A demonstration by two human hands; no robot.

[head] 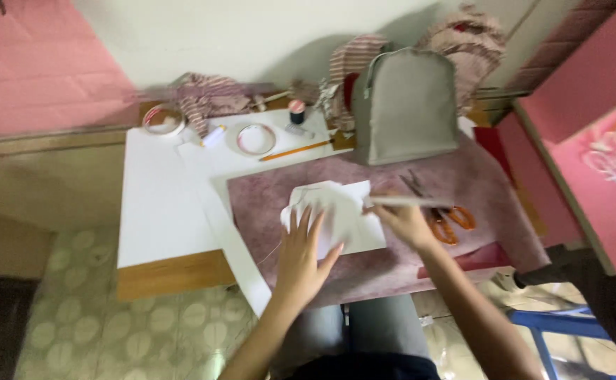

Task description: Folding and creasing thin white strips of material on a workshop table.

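Note:
A white paper pattern piece (339, 211) lies on a mauve sheet of fabric (392, 190) spread over the table. My left hand (304, 250) rests flat on the paper's left part with fingers spread. At the paper's right edge, my right hand (403, 218) grips a thin white pen-like stick (410, 201) that points to the right. Orange-handled scissors (443, 214) lie just right of that hand.
A grey backpack (405, 105) stands at the table's back. Two tape rolls (255, 138), a pencil (295, 150), a thread spool (296, 110) and striped cloth (206, 98) lie on the white board (160, 197). A blue stool (568, 338) is at lower right.

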